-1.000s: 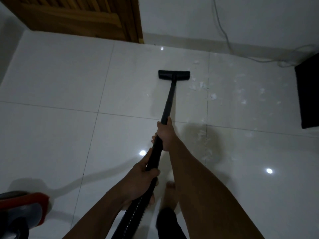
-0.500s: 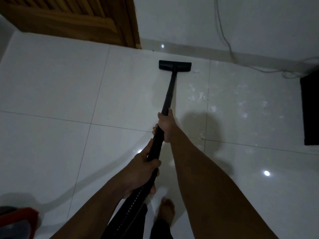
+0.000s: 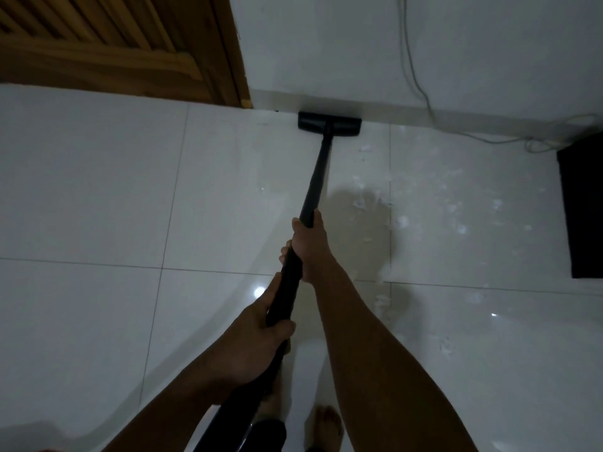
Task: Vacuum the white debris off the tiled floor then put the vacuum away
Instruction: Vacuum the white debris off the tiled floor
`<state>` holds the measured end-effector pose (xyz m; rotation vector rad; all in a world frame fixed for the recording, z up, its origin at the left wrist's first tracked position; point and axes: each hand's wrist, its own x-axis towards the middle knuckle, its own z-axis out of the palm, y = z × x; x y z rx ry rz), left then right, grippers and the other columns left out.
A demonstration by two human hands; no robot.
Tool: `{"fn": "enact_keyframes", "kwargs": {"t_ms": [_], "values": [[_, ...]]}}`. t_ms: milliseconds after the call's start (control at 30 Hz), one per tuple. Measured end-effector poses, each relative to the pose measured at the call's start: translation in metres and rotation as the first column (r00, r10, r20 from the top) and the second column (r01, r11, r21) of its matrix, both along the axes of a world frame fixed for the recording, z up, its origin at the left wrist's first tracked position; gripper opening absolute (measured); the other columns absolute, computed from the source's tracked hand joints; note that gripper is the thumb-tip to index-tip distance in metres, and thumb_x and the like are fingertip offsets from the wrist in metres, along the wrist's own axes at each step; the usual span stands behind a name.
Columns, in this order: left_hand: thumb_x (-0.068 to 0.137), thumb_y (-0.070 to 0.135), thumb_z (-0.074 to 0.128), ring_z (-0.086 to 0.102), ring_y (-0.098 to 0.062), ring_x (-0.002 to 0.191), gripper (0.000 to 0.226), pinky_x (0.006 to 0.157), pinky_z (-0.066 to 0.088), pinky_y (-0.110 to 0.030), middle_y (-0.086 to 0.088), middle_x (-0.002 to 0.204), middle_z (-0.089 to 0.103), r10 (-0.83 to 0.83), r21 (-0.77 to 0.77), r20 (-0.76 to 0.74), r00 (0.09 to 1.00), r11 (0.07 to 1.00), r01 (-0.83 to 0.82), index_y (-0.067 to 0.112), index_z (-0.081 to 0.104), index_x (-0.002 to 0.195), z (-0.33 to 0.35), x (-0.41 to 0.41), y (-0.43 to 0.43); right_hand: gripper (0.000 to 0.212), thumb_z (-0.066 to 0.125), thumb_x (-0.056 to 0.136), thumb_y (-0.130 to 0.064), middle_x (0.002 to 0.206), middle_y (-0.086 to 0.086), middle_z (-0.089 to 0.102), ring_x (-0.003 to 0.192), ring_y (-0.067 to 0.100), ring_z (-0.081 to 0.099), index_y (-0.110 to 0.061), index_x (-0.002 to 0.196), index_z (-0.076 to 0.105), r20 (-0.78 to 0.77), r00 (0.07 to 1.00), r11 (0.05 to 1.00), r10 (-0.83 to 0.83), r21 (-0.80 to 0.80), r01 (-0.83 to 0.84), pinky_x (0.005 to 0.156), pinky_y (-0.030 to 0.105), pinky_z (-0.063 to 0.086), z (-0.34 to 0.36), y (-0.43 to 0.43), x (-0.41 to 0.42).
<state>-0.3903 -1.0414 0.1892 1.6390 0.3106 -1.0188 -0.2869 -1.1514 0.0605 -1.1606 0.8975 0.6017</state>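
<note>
Where hemmed in: far side, by the white skirting [image 3: 391, 112] under the wall, vacuum head [image 3: 329, 124] flat on the tiled floor [image 3: 98, 190] with its front edge against that skirting; right side, by a black box-like object [image 3: 584, 210] just beside a loose cable [image 3: 414, 60].
Open room: broad tiles to the left, running up to the slatted wooden door [image 3: 114, 44].
White debris: white debris [image 3: 403, 221] scattered right of the wand [image 3: 315, 184], over 2 tiles and along the grout line between them, nearest flecks near the head.
Right hand: right hand [image 3: 308, 246] farther up the wand, arm stretched forward, fingers clamped round the tube.
Left hand: left hand [image 3: 257, 340] nearer the body, wrapped tight round the thicker section, thumb laid along it.
Wand: slim, straight, matte black, slanting from hands to head.
Floor finish: large square glossy white tiles, thin dark grout, small light spots reflected.
Feet: bare feet [image 3: 326, 425] on the tile below the hands, 1 partly hidden.
</note>
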Motion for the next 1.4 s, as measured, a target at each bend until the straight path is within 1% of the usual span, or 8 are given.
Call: {"fn": "enact_keyframes", "kwargs": {"t_ms": [100, 200, 300, 467, 733, 1067, 1200, 1400], "values": [[0.099, 0.009, 0.05, 0.058, -0.004, 0.055, 0.072, 0.057, 0.051, -0.019, -0.006, 0.082, 0.06, -0.013, -0.002, 0.026, 1.0, 1.0, 0.013, 0.064, 0.017, 0.133, -0.005, 0.009, 0.003, 0.036, 0.046, 0.104, -0.019, 0.063, 0.004, 0.036, 0.044, 0.014, 0.041, -0.045, 0.126, 0.036, -0.022, 0.999, 0.999, -0.033, 0.017, 0.033, 0.044, 0.026, 0.043, -0.003, -0.001, 0.008], [0.098, 0.007, 0.049, 0.059, -0.006, 0.06, 0.071, 0.058, 0.051, -0.018, -0.004, 0.084, 0.061, 0.0, -0.015, 0.032, 0.999, 1.0, 0.001, 0.066, 0.02, 0.123, -0.013, 0.015, 0.004, 0.045, 0.047, 0.104, -0.019, 0.06, 0.004, 0.039, 0.042, 0.014, 0.043, -0.044, 0.139, 0.032, -0.037, 0.999, 1.0, 0.002, -0.009, -0.003, 0.045, 0.027, 0.045, -0.007, -0.001, 0.019], [0.098, 0.004, 0.049, 0.058, -0.005, 0.057, 0.073, 0.058, 0.051, -0.019, -0.008, 0.084, 0.06, 0.013, -0.008, 0.024, 1.0, 1.0, -0.012, 0.06, 0.02, 0.134, -0.019, 0.011, 0.008, 0.051, 0.046, 0.104, -0.019, 0.064, 0.006, 0.04, 0.039, 0.014, 0.045, -0.045, 0.144, 0.027, -0.062, 0.998, 1.0, 0.024, -0.018, -0.025, 0.044, 0.027, 0.046, -0.01, 0.006, 0.016], [0.099, 0.005, 0.047, 0.054, -0.006, 0.046, 0.07, 0.047, 0.049, -0.023, -0.008, 0.076, 0.056, 0.017, -0.032, -0.011, 1.0, 0.999, -0.017, 0.066, 0.024, 0.124, -0.011, 0.016, 0.018, 0.057, 0.047, 0.105, -0.02, 0.068, 0.007, 0.042, 0.036, 0.014, 0.046, -0.043, 0.151, 0.022, -0.044, 0.999, 0.999, 0.011, -0.048, -0.013, 0.044, 0.027, 0.047, -0.01, 0.014, 0.019], [0.1, 0.007, 0.047, 0.052, -0.021, 0.044, 0.075, 0.04, 0.048, -0.028, -0.014, 0.08, 0.054, 0.08, -0.055, -0.093, 0.992, 0.995, -0.085, 0.063, 0.018, 0.142, 0.003, -0.005, 0.015, 0.064, 0.048, 0.105, -0.021, 0.068, 0.007, 0.045, 0.04, 0.015, 0.048, -0.042, 0.158, 0.017, -0.002, 1.0, 0.996, -0.015, -0.087, 0.015, 0.043, 0.027, 0.047, 0.015, 0.013, 0.004], [0.1, 0.012, 0.049, 0.056, -0.033, 0.049, 0.077, 0.048, 0.052, -0.039, -0.027, 0.077, 0.06, 0.069, -0.033, -0.083, 0.994, 0.997, -0.072, 0.08, 0.02, 0.12, 0.041, -0.136, 0.015, 0.067, 0.047, 0.107, -0.025, 0.08, 0.008, 0.05, 0.048, 0.017, 0.053, -0.047, 0.159, 0.012, 0.031, 0.998, 0.996, 0.055, -0.067, -0.053, 0.046, 0.029, 0.051, 0.055, 0.013, -0.116], [0.1, 0.01, 0.048, 0.056, -0.031, 0.045, 0.078, 0.045, 0.052, -0.037, -0.018, 0.076, 0.061, 0.078, -0.041, -0.048, 0.996, 0.996, -0.08, 0.075, 0.017, 0.13, 0.043, -0.205, -0.001, 0.066, 0.048, 0.106, -0.026, 0.086, 0.008, 0.051, 0.055, 0.018, 0.054, -0.049, 0.158, 0.014, 0.037, 0.997, 0.997, 0.073, -0.032, -0.072, 0.049, 0.03, 0.053, 0.059, 0.001, -0.183], [0.1, 0.01, 0.047, 0.055, -0.028, 0.05, 0.08, 0.047, 0.051, -0.035, -0.017, 0.075, 0.059, 0.018, 0.002, -0.003, 1.0, 1.0, -0.018, 0.078, 0.014, 0.125, 0.052, -0.314, -0.024, 0.059, 0.049, 0.106, -0.027, 0.088, 0.008, 0.051, 0.057, 0.018, 0.054, -0.046, 0.156, 0.023, 0.031, 0.998, 0.999, 0.052, -0.017, -0.051, 0.049, 0.03, 0.054, 0.065, -0.024, -0.292]]}}
